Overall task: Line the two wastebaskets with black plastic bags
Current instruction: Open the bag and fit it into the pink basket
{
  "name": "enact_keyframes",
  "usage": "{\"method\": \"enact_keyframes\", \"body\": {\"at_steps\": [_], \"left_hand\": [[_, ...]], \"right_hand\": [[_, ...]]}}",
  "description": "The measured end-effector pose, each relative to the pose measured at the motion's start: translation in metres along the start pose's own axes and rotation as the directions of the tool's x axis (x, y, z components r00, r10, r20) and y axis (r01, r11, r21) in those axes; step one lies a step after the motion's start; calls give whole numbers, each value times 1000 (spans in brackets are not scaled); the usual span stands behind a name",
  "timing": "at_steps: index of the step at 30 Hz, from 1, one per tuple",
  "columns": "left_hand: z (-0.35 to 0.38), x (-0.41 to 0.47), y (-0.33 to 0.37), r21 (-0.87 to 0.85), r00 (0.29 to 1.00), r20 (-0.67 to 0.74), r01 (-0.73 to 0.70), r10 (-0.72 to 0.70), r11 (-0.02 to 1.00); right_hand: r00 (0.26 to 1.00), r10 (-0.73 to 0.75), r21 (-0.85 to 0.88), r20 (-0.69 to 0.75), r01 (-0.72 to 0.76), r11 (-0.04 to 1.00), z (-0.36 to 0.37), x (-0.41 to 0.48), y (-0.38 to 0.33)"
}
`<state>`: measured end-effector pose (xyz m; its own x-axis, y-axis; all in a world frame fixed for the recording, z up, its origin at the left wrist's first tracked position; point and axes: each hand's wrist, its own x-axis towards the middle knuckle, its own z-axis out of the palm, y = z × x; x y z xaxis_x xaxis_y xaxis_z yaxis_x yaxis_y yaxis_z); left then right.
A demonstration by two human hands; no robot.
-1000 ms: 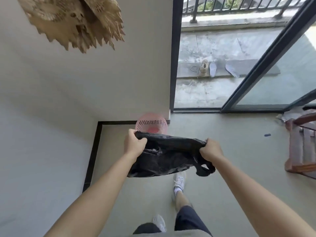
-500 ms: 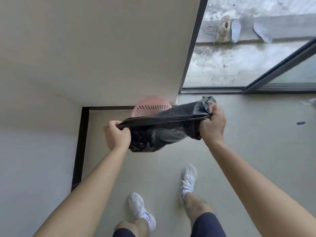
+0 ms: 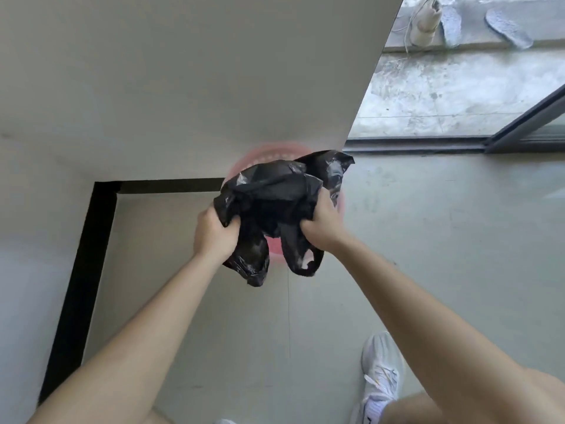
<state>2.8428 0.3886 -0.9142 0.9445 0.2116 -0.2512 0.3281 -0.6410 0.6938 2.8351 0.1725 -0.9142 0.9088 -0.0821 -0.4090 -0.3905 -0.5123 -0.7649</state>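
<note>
A crumpled black plastic bag (image 3: 275,203) hangs between both hands, directly over a pink wastebasket (image 3: 269,153) that stands on the floor by the wall corner. My left hand (image 3: 212,232) grips the bag's left edge. My right hand (image 3: 321,228) grips its right edge, with a bag handle loop dangling below. The bag hides most of the basket; only parts of its pink rim and a patch of its inside show. A second wastebasket is not in view.
A pale wall (image 3: 183,87) with black skirting (image 3: 82,270) lies to the left and behind the basket. A sliding-door track (image 3: 428,145) runs at the right, with a shoe (image 3: 425,22) and insoles outside. My white sneaker (image 3: 382,371) stands on the grey floor.
I have stepped closer to the basket. My hands have come together, bunching the stretched bag and bringing it over the basket's opening.
</note>
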Motion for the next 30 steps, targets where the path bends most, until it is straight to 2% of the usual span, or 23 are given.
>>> {"method": "enact_keyframes", "body": {"at_steps": [2,4,6,7,9,10,12,13,14,15,16,18,19,20,21,23,25,28,30], "left_hand": [[21,18,-11,145,994,60,-100,92,984],[41,34,-14,294,974,136,-212,179,932],[57,48,-10,445,935,254,-341,248,828],[63,52,-6,521,920,322,-371,225,769],[71,47,-2,619,877,473,-398,83,677],[71,39,-2,626,831,556,-402,-20,668],[69,18,-7,613,691,681,-355,-243,706],[66,11,-10,604,635,711,-330,-303,726],[63,7,-15,593,615,724,-323,-313,737],[61,8,-18,576,634,721,-326,-278,750],[60,12,-19,547,689,699,-343,-191,763],[58,21,-20,467,810,574,-442,117,766],[57,23,-21,430,821,477,-528,313,732],[57,24,-23,419,796,380,-603,472,679],[56,23,-25,427,770,297,-636,565,642],[53,21,-30,451,769,210,-624,604,638],[53,20,-39,484,772,175,-608,611,629],[50,29,-46,475,812,109,-549,573,688],[48,34,-49,437,843,114,-517,526,736]], "right_hand": [[976,100,-336,195,-30,941,21,25,24],[943,204,-638,262,10,770,40,42,40],[938,199,-707,282,63,704,55,53,47],[931,177,-698,318,103,709,60,56,47],[906,164,-678,390,162,717,65,49,50],[893,187,-675,409,158,721,64,42,53],[867,264,-673,423,106,732,58,22,62],[861,297,-683,413,77,726,54,13,66],[863,324,-697,388,44,716,50,6,72],[878,332,-708,346,12,706,45,0,77],[909,306,-713,282,-15,701,40,-4,80],[986,125,-708,110,-11,706,32,-7,83],[999,9,-713,31,16,701,29,-8,84],[996,-88,-721,-25,43,691,29,-10,85],[986,-154,-726,-63,60,685,28,-12,85],[973,-212,-704,-89,89,704,27,-17,86],[965,-255,-684,-57,148,714,24,-19,88],[929,-369,-790,-27,207,577,17,-19,88],[892,-440,-810,-104,181,557,13,-19,88]]}}
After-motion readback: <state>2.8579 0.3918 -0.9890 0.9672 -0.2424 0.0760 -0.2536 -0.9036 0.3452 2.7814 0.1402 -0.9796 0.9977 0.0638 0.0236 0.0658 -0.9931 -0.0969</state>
